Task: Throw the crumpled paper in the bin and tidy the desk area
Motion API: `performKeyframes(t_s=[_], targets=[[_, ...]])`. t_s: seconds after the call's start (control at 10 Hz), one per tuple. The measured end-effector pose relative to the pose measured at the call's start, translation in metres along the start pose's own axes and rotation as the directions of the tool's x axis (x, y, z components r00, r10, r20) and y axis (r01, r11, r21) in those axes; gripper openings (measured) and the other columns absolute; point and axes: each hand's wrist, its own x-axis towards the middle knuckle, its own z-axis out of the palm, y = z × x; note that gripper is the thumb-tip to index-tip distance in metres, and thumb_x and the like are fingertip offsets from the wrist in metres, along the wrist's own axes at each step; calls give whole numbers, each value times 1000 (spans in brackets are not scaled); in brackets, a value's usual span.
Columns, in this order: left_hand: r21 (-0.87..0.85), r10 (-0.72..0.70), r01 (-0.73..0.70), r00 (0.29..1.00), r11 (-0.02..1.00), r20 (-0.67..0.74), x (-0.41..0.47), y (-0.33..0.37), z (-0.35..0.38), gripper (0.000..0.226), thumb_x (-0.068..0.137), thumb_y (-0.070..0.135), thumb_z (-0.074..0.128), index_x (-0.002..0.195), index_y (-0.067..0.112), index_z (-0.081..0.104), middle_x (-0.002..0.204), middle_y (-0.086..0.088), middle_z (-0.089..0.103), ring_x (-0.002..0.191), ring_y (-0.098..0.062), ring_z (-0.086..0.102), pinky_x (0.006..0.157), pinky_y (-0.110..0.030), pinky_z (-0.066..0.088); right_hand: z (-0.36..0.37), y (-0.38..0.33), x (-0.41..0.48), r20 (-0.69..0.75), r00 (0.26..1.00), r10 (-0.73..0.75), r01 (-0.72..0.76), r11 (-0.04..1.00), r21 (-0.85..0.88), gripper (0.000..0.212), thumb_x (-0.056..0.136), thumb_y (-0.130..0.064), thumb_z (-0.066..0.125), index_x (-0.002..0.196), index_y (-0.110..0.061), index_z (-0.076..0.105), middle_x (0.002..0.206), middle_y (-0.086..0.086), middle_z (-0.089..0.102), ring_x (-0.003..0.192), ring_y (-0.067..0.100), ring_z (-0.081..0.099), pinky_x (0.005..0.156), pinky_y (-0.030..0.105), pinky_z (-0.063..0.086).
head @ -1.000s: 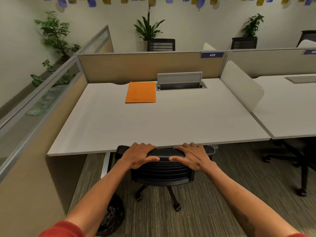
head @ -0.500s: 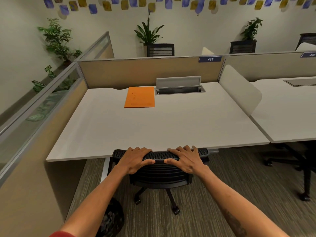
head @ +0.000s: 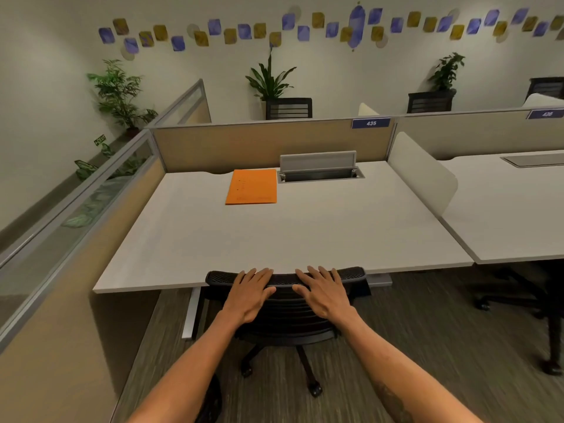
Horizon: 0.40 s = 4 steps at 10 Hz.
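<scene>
While the chair (head: 287,319) is rolling further under the table (head: 274,239) at 6 o'clock, left hand (head: 248,296) and right hand (head: 325,296) are flattening on its backrest, each grip wide, clasping nothing; tidying is looking nearly done. Counting: one chair at this table, one orange folder (head: 251,187) at 12 o'clock, one bin (head: 212,401) at 7 o'clock; crumpled paper showing nowhere.

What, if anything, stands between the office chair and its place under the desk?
Nothing visible does: the backrest of the office chair is at the front edge of the desk, and the white desk leg stands apart on its left. The space beneath is hidden.
</scene>
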Motion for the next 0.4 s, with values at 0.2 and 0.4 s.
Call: performKeyframes(t_s=[0.2, 0.4], targets=[[-16, -51, 51, 998, 999, 20, -14, 11, -8, 58, 107, 43, 13, 159, 17, 13, 166, 0, 11, 153, -20, 6, 125, -38, 5, -8, 1, -16, -29, 1000, 0, 0, 1000, 12, 54, 107, -42, 15, 158, -25, 7, 166, 7, 11, 152, 28, 8, 123, 49, 9], [20, -114, 118, 984, 993, -136, -23, 29, -18, 60, 106, 44, 10, 158, 17, -2, 166, 0, -5, 153, -23, -8, 124, -42, -3, -31, -4, -30, -160, 987, -27, 31, 999, 22, 56, 107, -41, 12, 157, -25, -7, 166, 6, -7, 152, 27, -7, 123, 47, -1]])
